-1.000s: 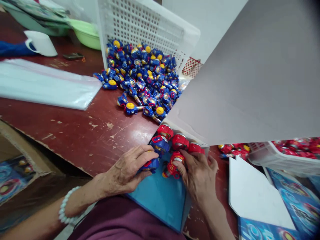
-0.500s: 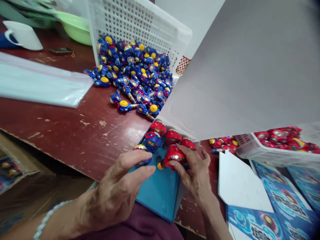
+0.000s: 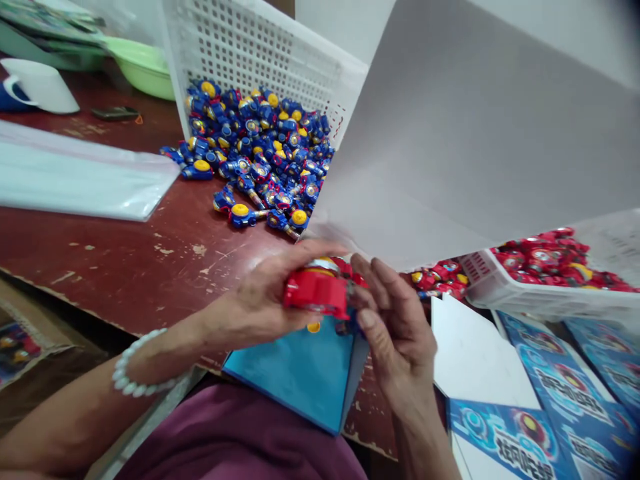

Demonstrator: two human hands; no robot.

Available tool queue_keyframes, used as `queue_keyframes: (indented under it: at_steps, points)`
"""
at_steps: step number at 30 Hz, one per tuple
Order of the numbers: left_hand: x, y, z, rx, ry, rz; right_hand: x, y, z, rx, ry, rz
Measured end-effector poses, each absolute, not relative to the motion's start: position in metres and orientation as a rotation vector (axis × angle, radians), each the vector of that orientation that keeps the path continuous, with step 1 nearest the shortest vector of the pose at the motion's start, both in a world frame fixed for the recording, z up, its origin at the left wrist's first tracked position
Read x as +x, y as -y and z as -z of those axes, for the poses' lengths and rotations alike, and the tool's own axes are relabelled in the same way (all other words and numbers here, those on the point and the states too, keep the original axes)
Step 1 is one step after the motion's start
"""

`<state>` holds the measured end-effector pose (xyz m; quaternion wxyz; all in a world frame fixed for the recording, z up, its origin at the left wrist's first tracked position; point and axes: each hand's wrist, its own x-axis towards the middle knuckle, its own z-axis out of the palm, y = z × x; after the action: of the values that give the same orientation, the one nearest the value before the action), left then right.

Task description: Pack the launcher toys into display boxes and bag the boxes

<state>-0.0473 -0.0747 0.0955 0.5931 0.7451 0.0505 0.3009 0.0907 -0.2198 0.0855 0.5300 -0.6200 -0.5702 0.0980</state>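
Note:
My left hand (image 3: 260,300) and my right hand (image 3: 395,320) hold one red toy (image 3: 316,293) between them, lifted just above an open blue box (image 3: 295,373) at the table's near edge. The left hand's fingers wrap its left side and top. The right hand's fingertips touch its right end. The box's grey lid (image 3: 465,133) stands up behind the hands and hides the toys packed at the box's far end. A pile of blue toys with yellow caps (image 3: 255,153) spills from a tipped white basket (image 3: 260,53) behind.
A white tray of red toys (image 3: 545,280) stands at the right, with printed blue cartons (image 3: 545,427) and a white card (image 3: 475,353) below it. Clear plastic bags (image 3: 75,173) lie at the left. A white scoop (image 3: 40,87) and green bowl (image 3: 145,67) sit at the back left.
Both hands have risen from the box. The left hand let go of a blue toy and now grips the red toy together with the right hand.

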Motion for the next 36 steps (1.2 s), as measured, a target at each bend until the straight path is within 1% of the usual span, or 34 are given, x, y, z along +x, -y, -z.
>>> queue_keyframes:
  at_steps: [3,5,7,10,13,16,22,28,30,31,34,36]
  points:
    - [-0.060,0.073,-0.087,1.434,-0.305,-0.732,0.089,0.223,-0.043,-1.666,1.442,-0.155]
    - [-0.070,0.074,-0.079,1.198,-0.320,-0.686,0.087,0.223,-0.009,-1.800,1.612,-0.090]
    - [-0.077,0.076,-0.075,0.979,-0.284,-0.630,0.084,0.221,0.019,-1.893,1.655,-0.051]
    - [-0.082,0.077,-0.073,0.767,-0.318,-0.600,0.085,0.213,0.034,-1.942,1.533,-0.071]
    - [-0.080,0.074,-0.075,0.671,-0.464,-0.612,0.087,0.209,0.022,-1.819,1.414,-0.171]
    - [-0.075,0.072,-0.074,0.658,-0.540,-0.610,0.084,0.211,-0.004,-1.699,1.282,-0.171]
    - [-0.073,0.078,-0.073,0.724,-0.442,-0.585,0.068,0.209,-0.049,-1.603,1.446,-0.172]
    - [-0.077,0.082,-0.075,0.888,-0.392,-0.498,0.067,0.211,-0.062,-1.557,1.436,-0.193]
    - [-0.078,0.085,-0.074,0.978,-0.356,-0.509,0.069,0.212,-0.065,-1.533,1.398,-0.307]
    - [-0.078,0.087,-0.074,1.025,-0.333,-0.520,0.070,0.212,-0.067,-1.504,1.358,-0.434]
    - [-0.082,0.093,-0.074,1.192,-0.270,-0.565,0.076,0.209,-0.070,-1.322,1.138,-0.983]
    - [-0.083,0.094,-0.074,1.299,-0.250,-0.622,0.080,0.206,-0.070,-1.195,1.012,-1.279]
